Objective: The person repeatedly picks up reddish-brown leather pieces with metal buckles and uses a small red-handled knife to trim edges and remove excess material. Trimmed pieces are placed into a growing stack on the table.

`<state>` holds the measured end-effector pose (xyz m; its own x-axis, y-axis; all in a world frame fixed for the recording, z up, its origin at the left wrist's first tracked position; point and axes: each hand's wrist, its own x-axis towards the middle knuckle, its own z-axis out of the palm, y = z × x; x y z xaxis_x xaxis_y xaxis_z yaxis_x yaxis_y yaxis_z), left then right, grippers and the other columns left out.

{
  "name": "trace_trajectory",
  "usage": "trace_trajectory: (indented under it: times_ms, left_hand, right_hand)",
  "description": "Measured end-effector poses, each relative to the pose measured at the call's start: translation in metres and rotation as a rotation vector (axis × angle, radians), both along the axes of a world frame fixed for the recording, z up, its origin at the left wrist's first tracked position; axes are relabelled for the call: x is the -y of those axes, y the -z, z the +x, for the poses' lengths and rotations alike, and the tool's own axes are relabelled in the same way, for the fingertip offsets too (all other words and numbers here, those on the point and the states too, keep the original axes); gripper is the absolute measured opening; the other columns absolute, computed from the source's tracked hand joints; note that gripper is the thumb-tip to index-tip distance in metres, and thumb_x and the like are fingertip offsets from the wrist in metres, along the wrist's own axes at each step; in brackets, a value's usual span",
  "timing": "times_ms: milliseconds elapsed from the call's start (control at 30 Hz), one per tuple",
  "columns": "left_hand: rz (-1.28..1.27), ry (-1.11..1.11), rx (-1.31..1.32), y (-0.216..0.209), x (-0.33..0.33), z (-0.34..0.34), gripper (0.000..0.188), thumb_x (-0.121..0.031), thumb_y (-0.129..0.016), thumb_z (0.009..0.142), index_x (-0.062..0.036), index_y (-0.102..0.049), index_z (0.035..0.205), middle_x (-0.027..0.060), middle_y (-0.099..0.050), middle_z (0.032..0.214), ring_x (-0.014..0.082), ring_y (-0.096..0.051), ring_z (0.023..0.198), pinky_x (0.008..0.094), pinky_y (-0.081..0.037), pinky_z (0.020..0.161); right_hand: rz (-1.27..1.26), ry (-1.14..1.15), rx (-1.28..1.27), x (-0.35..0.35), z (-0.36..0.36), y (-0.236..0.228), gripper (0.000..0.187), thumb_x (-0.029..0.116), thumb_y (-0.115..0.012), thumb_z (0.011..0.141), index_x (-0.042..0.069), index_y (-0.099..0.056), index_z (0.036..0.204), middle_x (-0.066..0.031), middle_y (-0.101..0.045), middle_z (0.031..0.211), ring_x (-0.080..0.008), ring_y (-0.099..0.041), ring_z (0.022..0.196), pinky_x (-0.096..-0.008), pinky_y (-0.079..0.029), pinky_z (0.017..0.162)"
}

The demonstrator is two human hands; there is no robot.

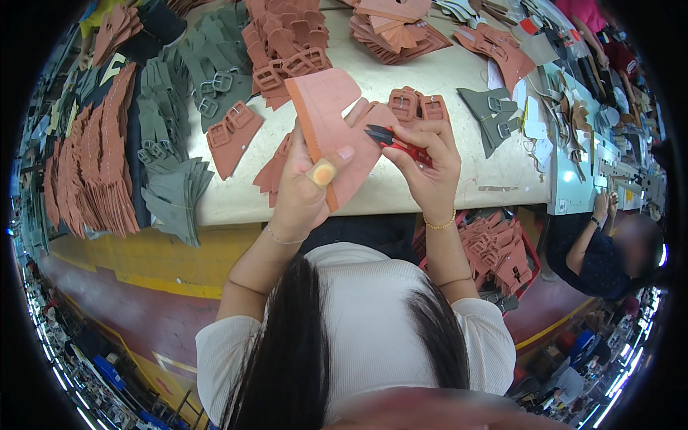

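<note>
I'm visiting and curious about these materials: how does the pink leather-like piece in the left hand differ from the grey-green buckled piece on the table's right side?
The pink piece has an orange edge strip, while the green piece shows two metallic buckles. The left hand holds the pink piece up; the green piece lies on the table. Both look thin and leather-like.

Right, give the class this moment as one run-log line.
Left hand: holds pink piece; Right hand: holds red-handled cutters, blades over piece, contact unclear; Table: buckled brown piece, buckled green piece
</note>
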<state>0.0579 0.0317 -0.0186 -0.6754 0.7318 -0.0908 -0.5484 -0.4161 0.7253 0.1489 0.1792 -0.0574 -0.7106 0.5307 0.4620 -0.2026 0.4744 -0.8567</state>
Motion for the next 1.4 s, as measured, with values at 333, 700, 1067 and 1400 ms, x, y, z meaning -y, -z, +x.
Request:
trace_trajectory:
  times_ms: [333, 700, 1067, 1400]
  left_hand:
    - [-0.248, -0.222, -0.23, 0.037, 0.034, -0.037, 0.056, -0.001, -0.047, 0.092, -0.0042, -0.03, 0.145, 0.0173, -0.046, 0.14, 0.0262, -0.041, 0.134, 0.0392, -0.039, 0.106]
    - [-1.502, -0.319, -1.485, 0.156, 0.116, -0.118, 0.036, -0.031, -0.071, 0.079, -0.0101, -0.072, 0.108, 0.0196, -0.044, 0.142, 0.0403, -0.031, 0.136, 0.051, -0.026, 0.11]
    - [-1.281, -0.241, -1.485, 0.138, 0.034, -0.056, 0.054, -0.027, -0.078, 0.075, -0.0055, -0.061, 0.121, 0.0178, -0.056, 0.119, 0.0366, -0.047, 0.112, 0.0486, -0.04, 0.095]
    - [-0.571, 0.029, -0.285, 0.078, 0.034, -0.04, 0.051, -0.002, -0.071, 0.081, 0.0048, -0.047, 0.126, 0.0149, -0.066, 0.104, 0.0145, -0.065, 0.093, 0.0251, -0.053, 0.077]
  right_hand:
    - [-0.133, 0.161, -0.023, -0.014, 0.01, 0.017, 0.024, -0.001, -0.073, 0.08, -0.001, -0.066, 0.103, -0.0072, -0.055, 0.1, -0.0125, -0.056, 0.092, -0.0234, -0.05, 0.08]
    - [-0.265, 0.128, 0.012, -0.018, 0.017, 0.025, 0.029, 0.001, -0.07, 0.084, -0.001, -0.06, 0.111, -0.0056, -0.05, 0.107, -0.0144, -0.059, 0.095, -0.0248, -0.048, 0.086]
    - [-0.311, 0.008, 0.24, 0.004, 0.006, 0.044, 0.034, 0.011, -0.067, 0.089, 0.0, -0.058, 0.12, -0.006, -0.062, 0.094, -0.0105, -0.058, 0.083, -0.0226, -0.047, 0.074]
    - [0.157, -0.064, 0.248, 0.031, -0.005, 0.049, 0.032, 0.011, -0.075, 0.077, 0.008, -0.069, 0.109, -0.0066, -0.063, 0.088, -0.0166, -0.062, 0.067, -0.0273, -0.05, 0.057]
